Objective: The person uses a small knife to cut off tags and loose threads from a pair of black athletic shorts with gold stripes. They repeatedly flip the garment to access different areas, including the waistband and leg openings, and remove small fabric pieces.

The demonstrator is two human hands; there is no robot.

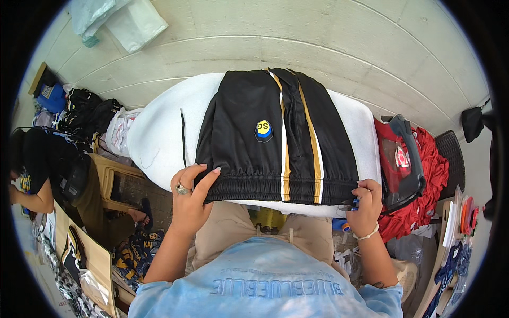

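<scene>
A pair of black shorts (241,119) with white and gold side stripes lies across a white padded board (161,119), its gathered waistband toward me. A round blue and yellow badge (263,131) sits on the leg panel. My left hand (191,199), a ring on one finger, is closed on the waistband's left corner. The right corner is gripped by my right hand (366,208). Between its fingers shows a small blue object (355,203), mostly hidden. Left of the shorts, a black cord (183,139) rests on the board.
Right of the board stands a grey and red clear-sided bag (400,164) against a heap of red cloth (432,169). At far left another person (45,169) sits near a tan plastic chair (108,183). Dark garments (87,114) pile beyond. A pale wall (297,37) closes the far side.
</scene>
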